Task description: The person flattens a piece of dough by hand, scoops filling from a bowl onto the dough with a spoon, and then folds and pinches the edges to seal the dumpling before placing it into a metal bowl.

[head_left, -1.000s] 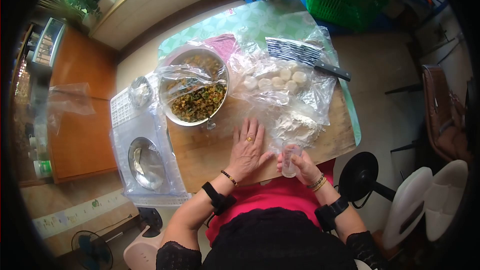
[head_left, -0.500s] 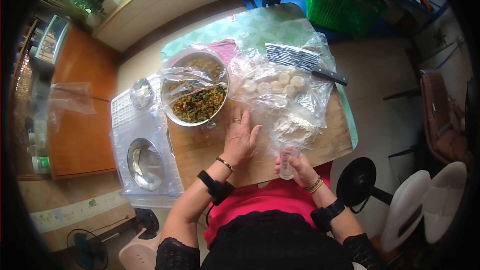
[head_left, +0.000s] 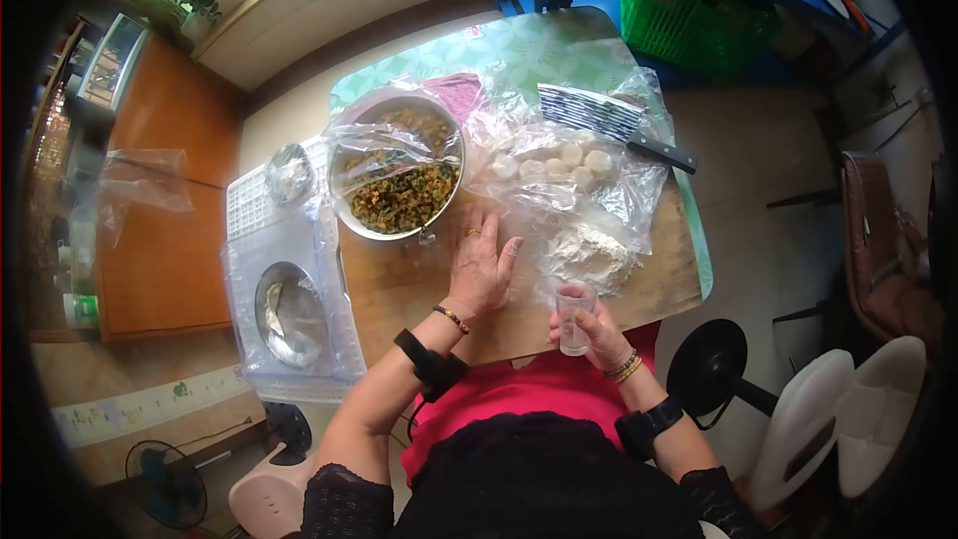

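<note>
My left hand (head_left: 481, 265) lies on the wooden board (head_left: 399, 289) with its fingers spread, just below the metal bowl (head_left: 402, 202) of chopped filling under clear plastic. In my right hand (head_left: 599, 331), at the board's front edge, is a small clear cup (head_left: 574, 317), held upright with my fingers wrapped around it. A heap of white flour (head_left: 591, 258) sits just beyond the cup. Behind the flour, several round dough pieces (head_left: 557, 170) lie in a clear plastic sheet. A knife (head_left: 661, 153) rests at the right, beside a striped packet (head_left: 589, 112).
At the left stands a white tray (head_left: 239, 230) with a plastic-covered oval dish (head_left: 289, 314) and a small wrapped bowl (head_left: 288, 175). A pink cloth (head_left: 454, 95) lies behind the bowl. A green basket (head_left: 689, 25) is at the back right, a black round stand (head_left: 707, 369) at the lower right.
The view has shifted slightly. Both hands keep nearly the same places on and beside the board, and my right hand still holds the clear cup.
</note>
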Demonstrator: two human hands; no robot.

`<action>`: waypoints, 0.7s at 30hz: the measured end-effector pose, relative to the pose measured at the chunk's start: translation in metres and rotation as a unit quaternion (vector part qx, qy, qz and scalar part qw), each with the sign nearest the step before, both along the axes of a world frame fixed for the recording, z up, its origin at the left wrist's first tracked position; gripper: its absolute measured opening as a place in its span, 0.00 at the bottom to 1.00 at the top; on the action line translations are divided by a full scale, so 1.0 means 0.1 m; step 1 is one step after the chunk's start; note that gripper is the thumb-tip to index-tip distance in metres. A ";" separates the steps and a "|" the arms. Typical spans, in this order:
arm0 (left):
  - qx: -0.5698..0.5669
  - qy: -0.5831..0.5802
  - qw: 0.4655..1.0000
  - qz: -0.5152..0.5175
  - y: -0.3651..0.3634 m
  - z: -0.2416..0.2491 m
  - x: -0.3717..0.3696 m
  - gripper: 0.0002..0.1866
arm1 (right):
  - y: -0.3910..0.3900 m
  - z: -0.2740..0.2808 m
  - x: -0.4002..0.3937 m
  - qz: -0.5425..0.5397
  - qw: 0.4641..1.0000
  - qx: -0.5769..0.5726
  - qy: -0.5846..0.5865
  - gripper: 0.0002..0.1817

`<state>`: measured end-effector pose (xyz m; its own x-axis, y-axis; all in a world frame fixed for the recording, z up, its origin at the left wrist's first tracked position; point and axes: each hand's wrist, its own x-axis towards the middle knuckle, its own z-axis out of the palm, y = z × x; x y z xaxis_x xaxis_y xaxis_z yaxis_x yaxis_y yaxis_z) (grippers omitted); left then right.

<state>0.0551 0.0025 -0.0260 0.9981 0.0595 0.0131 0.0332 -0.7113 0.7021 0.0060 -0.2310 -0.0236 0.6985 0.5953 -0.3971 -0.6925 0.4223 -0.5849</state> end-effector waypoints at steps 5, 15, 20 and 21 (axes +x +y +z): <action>0.146 -0.033 0.989 0.003 -0.13 -0.07 -0.15 0.37 | 0.00 0.00 0.00 -0.003 1.000 0.019 -0.011 0.34; -0.113 0.014 0.993 0.037 0.08 0.22 -0.21 0.29 | -0.02 0.00 -0.04 0.005 1.000 -0.005 -0.017 0.32; 0.169 -0.029 0.983 -0.064 0.29 0.39 -0.53 0.23 | 0.01 -0.03 -0.03 -0.001 1.000 0.017 -0.008 0.32; 0.144 -0.013 0.987 -0.076 0.26 0.42 -0.54 0.21 | 0.01 -0.04 -0.02 0.001 1.000 0.015 -0.007 0.32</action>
